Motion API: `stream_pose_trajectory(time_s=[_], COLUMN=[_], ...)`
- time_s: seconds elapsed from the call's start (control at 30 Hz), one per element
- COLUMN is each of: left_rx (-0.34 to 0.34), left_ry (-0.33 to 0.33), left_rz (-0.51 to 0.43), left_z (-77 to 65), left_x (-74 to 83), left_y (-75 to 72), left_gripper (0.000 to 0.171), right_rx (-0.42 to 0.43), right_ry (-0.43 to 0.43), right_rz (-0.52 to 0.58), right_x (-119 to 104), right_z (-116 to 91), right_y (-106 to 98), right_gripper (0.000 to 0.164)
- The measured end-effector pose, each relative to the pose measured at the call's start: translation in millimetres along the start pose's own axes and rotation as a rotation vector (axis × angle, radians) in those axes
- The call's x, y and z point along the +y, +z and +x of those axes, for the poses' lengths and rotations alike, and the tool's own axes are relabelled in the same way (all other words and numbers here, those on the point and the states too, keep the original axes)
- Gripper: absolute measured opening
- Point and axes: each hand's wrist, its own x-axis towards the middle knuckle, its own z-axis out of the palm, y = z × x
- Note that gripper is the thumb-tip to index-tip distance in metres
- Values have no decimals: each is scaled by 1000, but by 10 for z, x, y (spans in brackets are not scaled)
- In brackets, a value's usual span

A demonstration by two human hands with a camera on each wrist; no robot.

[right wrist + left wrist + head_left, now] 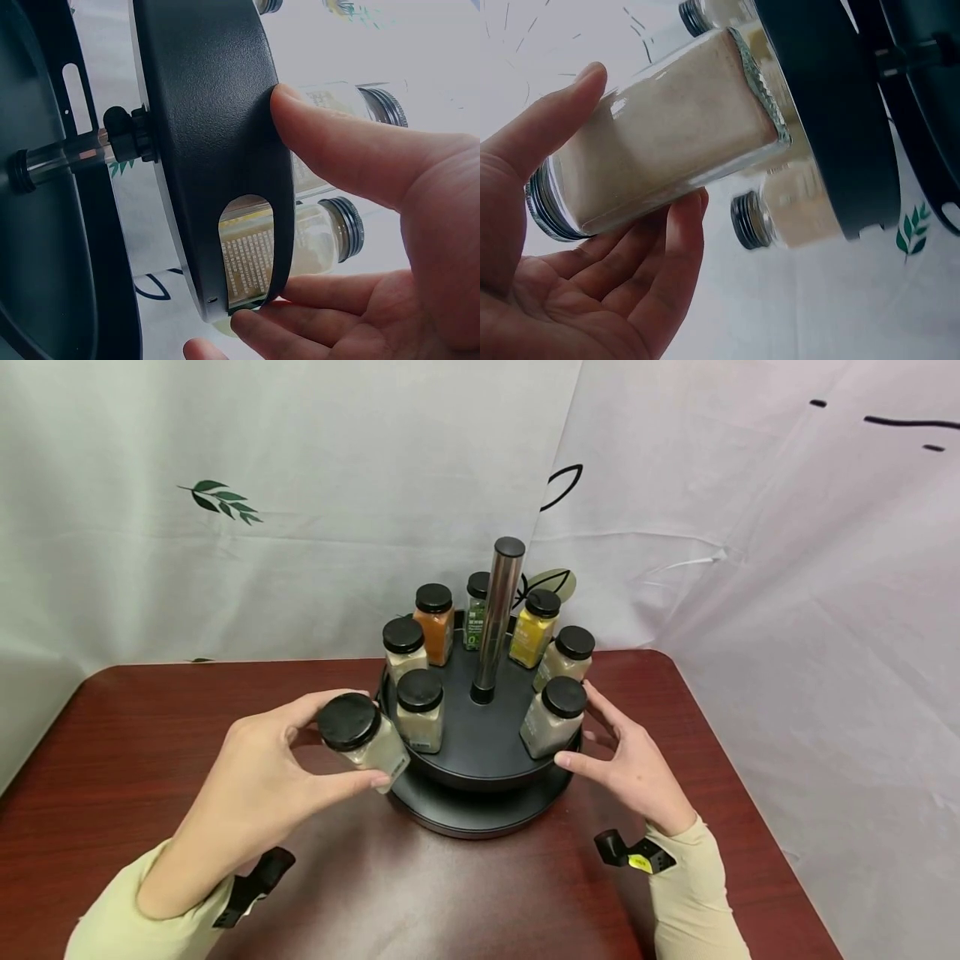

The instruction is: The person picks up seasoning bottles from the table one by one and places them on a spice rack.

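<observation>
My left hand [258,781] holds a square glass spice jar [667,135] with a black lid and pale powder inside, between thumb and fingers. The jar is tilted, its base toward the left edge of a black two-tier round spice rack [487,822]. On the rack's upper tray [483,752] several similar jars stand around a metal centre pole [498,618]. My right hand [637,768] grips the right side of the upper tray, thumb on the rim and fingers farther along it. A pale powder jar [553,718] stands just inside that hand.
The rack stands on a reddish-brown wooden table [135,735]. Around the back of the tray are an orange jar [435,627], a green-labelled jar [476,614] and a yellow jar [534,631]. A white curtain [337,485] with leaf prints hangs behind the table and along its right side.
</observation>
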Motion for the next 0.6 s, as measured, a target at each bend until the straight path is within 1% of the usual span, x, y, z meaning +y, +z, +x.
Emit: stream_pose_trajectory(time_s=[0.17,0.33,0.5,0.6], left_rx=[-33,-57,-57,-53], left_ry=[11,22,84,124], left_rz=[-10,-53,-69,-52], left_z=[14,27,61,85], left_x=[71,128,182,217], left_y=[80,163,241,297], left_gripper=[68,67,70,72], right_rx=[-2,-2,-4,-2], right_ry=[3,1,-1,-2], right_rz=[-11,-5,-3,-2], right_x=[0,5,7,10], right_z=[0,-1,1,2], right_y=[-5,-4,-2,-2], right_gripper=[96,96,96,96])
